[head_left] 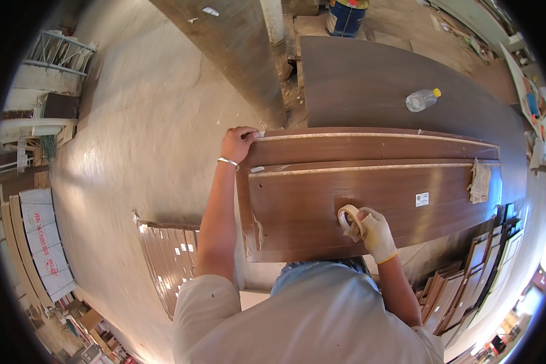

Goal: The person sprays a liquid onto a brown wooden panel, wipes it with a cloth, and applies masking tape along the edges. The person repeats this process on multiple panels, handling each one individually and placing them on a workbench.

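Note:
My bare left hand (239,144), a bracelet at its wrist, is closed at the far left corner of the rear brown panel (358,144). Right by its fingertips lies a small whitish piece of tape (261,134). A similar pale strip (257,170) sticks at the left corner of the nearer brown panel (309,209). In a pale work glove, my right hand (377,235) grips a roll of masking tape (349,219) above the nearer panel. A white label (421,199) is on that panel, and a crumpled light-coloured glove or cloth (480,182) lies at its right end.
Beyond the panels a dark board (358,79) carries a plastic bottle (421,101) with a yellow cap. A pillar (236,54) rises ahead, beside a blue bucket (346,18). Panels are stacked at lower left (170,255) and lower right (467,279).

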The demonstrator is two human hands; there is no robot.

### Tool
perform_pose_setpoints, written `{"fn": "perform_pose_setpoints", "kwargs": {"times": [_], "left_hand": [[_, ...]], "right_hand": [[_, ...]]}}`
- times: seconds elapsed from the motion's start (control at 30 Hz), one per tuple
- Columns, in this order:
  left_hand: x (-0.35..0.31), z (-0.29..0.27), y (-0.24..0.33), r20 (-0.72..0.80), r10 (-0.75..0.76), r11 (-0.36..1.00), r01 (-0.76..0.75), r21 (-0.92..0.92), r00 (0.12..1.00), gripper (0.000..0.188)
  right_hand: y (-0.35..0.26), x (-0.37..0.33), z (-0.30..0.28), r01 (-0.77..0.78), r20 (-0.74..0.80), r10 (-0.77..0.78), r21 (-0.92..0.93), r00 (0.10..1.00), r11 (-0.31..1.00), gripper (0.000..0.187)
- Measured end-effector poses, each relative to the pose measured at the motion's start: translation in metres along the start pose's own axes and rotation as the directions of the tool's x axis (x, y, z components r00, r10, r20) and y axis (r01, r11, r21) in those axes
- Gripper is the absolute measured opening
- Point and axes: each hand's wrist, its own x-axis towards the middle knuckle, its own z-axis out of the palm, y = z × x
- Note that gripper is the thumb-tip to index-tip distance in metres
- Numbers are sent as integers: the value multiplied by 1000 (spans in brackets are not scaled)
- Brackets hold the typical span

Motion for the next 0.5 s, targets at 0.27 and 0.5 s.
{"fn": "perform_pose_setpoints", "kwargs": {"times": [0.27,0.5], "left_hand": [[-4,7,-4,-191,27,999,-32,-21,981,15],[18,11,-28,-90,-14,1000,14,-4,996,12]], "right_hand": [[20,-26,-28,76,-8,-76,71,997,995,30],[55,-59,-76,91,-81,-68,328,994,940,26]]}}
